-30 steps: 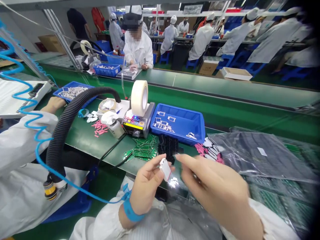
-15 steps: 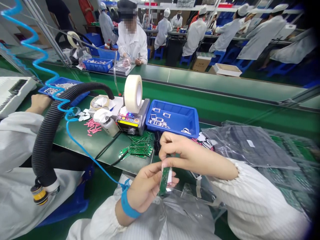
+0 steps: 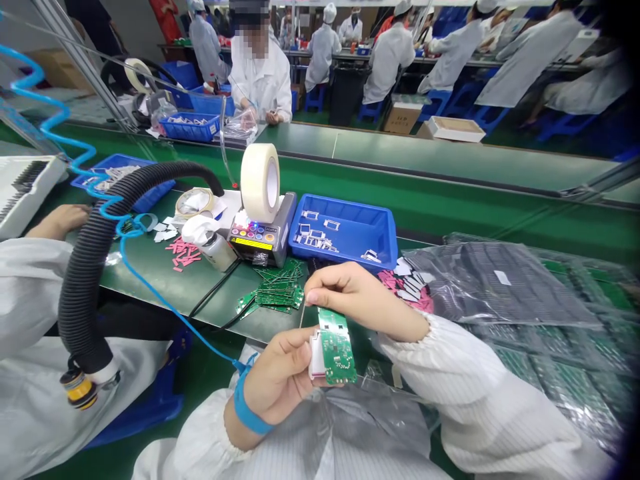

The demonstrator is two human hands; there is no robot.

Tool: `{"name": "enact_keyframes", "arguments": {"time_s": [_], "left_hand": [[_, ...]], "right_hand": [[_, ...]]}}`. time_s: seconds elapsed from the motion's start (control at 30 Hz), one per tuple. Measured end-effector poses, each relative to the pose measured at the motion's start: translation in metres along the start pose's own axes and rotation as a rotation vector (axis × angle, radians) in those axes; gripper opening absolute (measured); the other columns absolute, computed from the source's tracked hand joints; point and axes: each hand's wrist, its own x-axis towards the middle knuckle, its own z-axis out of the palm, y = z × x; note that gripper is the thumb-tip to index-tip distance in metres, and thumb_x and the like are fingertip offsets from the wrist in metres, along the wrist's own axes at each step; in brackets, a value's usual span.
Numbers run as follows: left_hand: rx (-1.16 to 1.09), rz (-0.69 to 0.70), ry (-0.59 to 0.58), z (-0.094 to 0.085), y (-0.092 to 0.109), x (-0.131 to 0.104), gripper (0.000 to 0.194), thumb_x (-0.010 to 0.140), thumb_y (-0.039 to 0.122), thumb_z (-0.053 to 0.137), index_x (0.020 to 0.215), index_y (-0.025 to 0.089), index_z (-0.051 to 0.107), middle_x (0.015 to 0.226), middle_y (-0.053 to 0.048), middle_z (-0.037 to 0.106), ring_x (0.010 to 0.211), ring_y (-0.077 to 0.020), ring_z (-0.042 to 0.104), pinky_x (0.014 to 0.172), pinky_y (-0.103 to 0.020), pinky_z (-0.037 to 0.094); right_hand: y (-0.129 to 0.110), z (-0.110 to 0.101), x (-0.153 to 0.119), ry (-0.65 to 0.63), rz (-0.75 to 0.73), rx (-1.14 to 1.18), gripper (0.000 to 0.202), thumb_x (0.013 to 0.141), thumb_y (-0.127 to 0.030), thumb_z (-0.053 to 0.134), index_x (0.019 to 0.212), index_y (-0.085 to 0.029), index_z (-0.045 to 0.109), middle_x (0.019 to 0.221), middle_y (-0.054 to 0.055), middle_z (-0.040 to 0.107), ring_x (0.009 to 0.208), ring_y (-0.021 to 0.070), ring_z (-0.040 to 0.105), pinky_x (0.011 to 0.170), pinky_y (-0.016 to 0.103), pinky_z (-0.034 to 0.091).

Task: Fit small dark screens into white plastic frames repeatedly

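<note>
In front of my body, my left hand [image 3: 280, 377] is closed around a green circuit board [image 3: 338, 353], its component side facing me. Against the board's left edge, under my left thumb, sits a white frame-like part [image 3: 317, 357] with a reddish lower edge. My right hand [image 3: 345, 290] is just above the board's top end, thumb and index finger pressed together. Whatever is between those fingertips is hidden or too small to name. A blue strap [image 3: 250, 403] with a coiled cord circles my left wrist. Beyond my hands lies a pile of green circuit boards [image 3: 275, 290].
A blue bin [image 3: 373, 230] holds small white frames. Left of it stand a tape dispenser [image 3: 255, 243] with a big tape roll [image 3: 255, 183] and a white bottle [image 3: 217, 252]. A black hose [image 3: 80, 280] arches at left beside a co-worker's sleeve [image 3: 30, 273]. Bagged boards [image 3: 480, 287] lie right.
The board has turned from a narrow edge-on view to its component face. My right fingers have shifted left and up, off the white part to above the board's top end.
</note>
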Motion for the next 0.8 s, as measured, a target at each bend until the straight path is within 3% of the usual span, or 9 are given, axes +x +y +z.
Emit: {"name": "enact_keyframes", "arguments": {"time_s": [0.17, 0.4, 0.5, 0.67, 0.73, 0.8], "left_hand": [[0.023, -0.012, 0.021, 0.003, 0.001, -0.001, 0.021, 0.076, 0.028, 0.067, 0.088, 0.012, 0.072, 0.077, -0.005, 0.073, 0.073, -0.0138, 0.068, 0.069, -0.022, 0.053], [0.106, -0.012, 0.055, 0.002, 0.004, -0.007, 0.021, 0.076, 0.029, 0.067, 0.084, 0.010, 0.072, 0.076, -0.005, 0.073, 0.071, -0.0149, 0.069, 0.065, -0.022, 0.054], [0.114, -0.008, 0.072, -0.001, 0.005, -0.007, 0.019, 0.076, 0.027, 0.067, 0.086, 0.012, 0.072, 0.079, -0.005, 0.074, 0.073, -0.0156, 0.070, 0.068, -0.022, 0.055], [0.057, -0.066, 0.058, -0.012, 0.000, -0.006, 0.024, 0.073, 0.031, 0.070, 0.091, 0.015, 0.071, 0.091, -0.007, 0.075, 0.081, -0.0177, 0.070, 0.070, -0.024, 0.056], [0.027, -0.081, 0.069, -0.015, -0.003, -0.003, 0.026, 0.072, 0.033, 0.071, 0.091, 0.015, 0.070, 0.092, -0.007, 0.075, 0.079, -0.0167, 0.071, 0.070, -0.024, 0.056], [0.009, -0.045, 0.116, -0.017, -0.005, 0.001, 0.023, 0.072, 0.031, 0.071, 0.088, 0.015, 0.071, 0.089, -0.006, 0.075, 0.077, -0.0151, 0.070, 0.072, -0.025, 0.056]], "right_hand": [[0.004, 0.010, 0.001, 0.061, -0.002, 0.140, 0.030, 0.081, -0.040, 0.060, 0.068, -0.014, 0.060, 0.064, -0.002, 0.053, 0.056, 0.0069, 0.043, 0.051, 0.020, 0.034], [0.005, 0.017, -0.001, 0.036, -0.041, 0.058, 0.024, 0.083, -0.031, 0.059, 0.065, -0.014, 0.056, 0.059, -0.004, 0.048, 0.053, 0.0061, 0.041, 0.050, 0.019, 0.035], [0.003, 0.017, -0.001, 0.042, -0.104, -0.104, 0.024, 0.086, -0.028, 0.056, 0.067, -0.014, 0.057, 0.059, -0.004, 0.050, 0.053, 0.0063, 0.043, 0.050, 0.019, 0.035], [0.007, 0.016, 0.001, 0.032, -0.426, -0.577, 0.021, 0.091, -0.024, 0.050, 0.075, -0.015, 0.060, 0.062, -0.001, 0.055, 0.059, 0.0096, 0.047, 0.060, 0.022, 0.039], [0.010, 0.016, 0.000, 0.036, -0.451, -0.680, 0.019, 0.091, -0.026, 0.049, 0.080, -0.016, 0.060, 0.066, 0.000, 0.057, 0.064, 0.0120, 0.049, 0.064, 0.024, 0.042], [0.010, 0.017, -0.004, 0.148, -0.372, -0.752, 0.015, 0.090, -0.029, 0.051, 0.088, -0.016, 0.058, 0.080, 0.004, 0.060, 0.077, 0.0158, 0.052, 0.072, 0.029, 0.044]]}}
